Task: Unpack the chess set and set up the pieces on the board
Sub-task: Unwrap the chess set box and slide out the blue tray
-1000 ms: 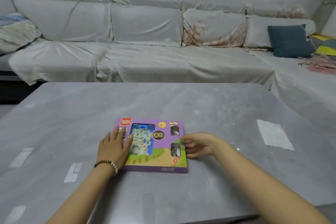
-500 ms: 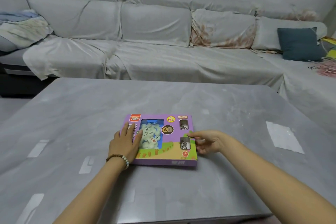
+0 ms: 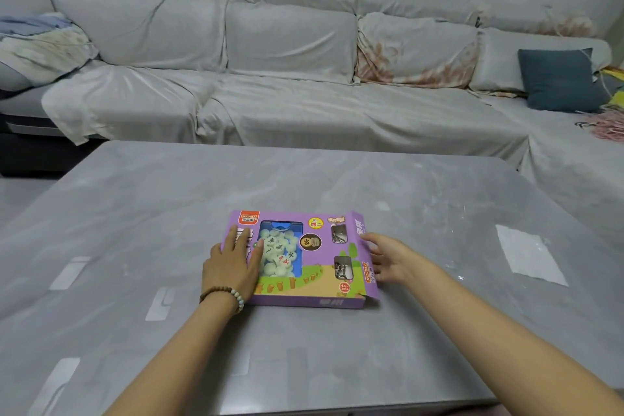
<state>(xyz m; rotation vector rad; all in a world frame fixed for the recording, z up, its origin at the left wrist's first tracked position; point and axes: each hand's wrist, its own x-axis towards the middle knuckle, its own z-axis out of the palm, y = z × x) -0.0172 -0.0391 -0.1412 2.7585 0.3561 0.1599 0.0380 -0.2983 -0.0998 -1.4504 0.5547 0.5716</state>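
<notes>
Left grip (image 3: 233,265) is lying flat on the left part of the purple chess set box (image 3: 324,258), fingers straight and together, palm pressing down on the lid, with the fingertips reaching the edge of the clear window (image 3: 280,252). Pale round chess pieces (image 3: 275,268) with red and dark characters are showing through that window, packed inside. Right grip (image 3: 388,260) is sitting at the box's right end, fingers loosely spread and only slightly bent, touching the outer face of the end flap (image 3: 368,280), which is standing open away from the box; it is not closing around anything that can be seen. A beaded bracelet (image 3: 223,295) is circling the left wrist. The box is lying flat near the middle of the grey bench (image 3: 304,365), nearer the person's side. A covered sofa (image 3: 304,105) is running along behind the bench, with a dark cushion (image 3: 557,78) at its right end.
</notes>
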